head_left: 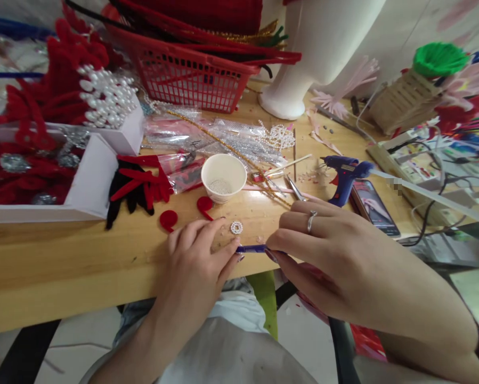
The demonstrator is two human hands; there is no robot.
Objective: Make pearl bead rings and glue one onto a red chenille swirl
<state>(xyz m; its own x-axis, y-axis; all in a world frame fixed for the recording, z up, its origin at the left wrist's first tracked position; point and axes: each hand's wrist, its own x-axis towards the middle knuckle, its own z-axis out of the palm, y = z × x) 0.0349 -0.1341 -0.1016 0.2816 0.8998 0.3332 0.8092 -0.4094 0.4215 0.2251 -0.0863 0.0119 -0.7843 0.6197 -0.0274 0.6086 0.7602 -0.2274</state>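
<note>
A slim dark blue rod (252,248), its exact kind unclear, spans the gap between my hands at the table's front edge. The thumb and index finger of my left hand (197,253) pinch its left end. My right hand (323,240), with a ring on one finger, grips the other end and hides it. Just beyond the rod lies a small ring of white pearl beads (236,228). Two red curled fuzzy pieces, one a near coil (168,220) and one a farther coil (204,205), rest by my left fingers. A white paper cup (224,176) with tiny beads inside stands behind.
At the right are a blue glue gun (343,173) with a long glue stick, a phone (375,207) and cables. Scissors (295,188) lie behind my right hand. White boxes (89,181) of red fuzzy pieces fill the left. A red basket (191,74) stands at the back.
</note>
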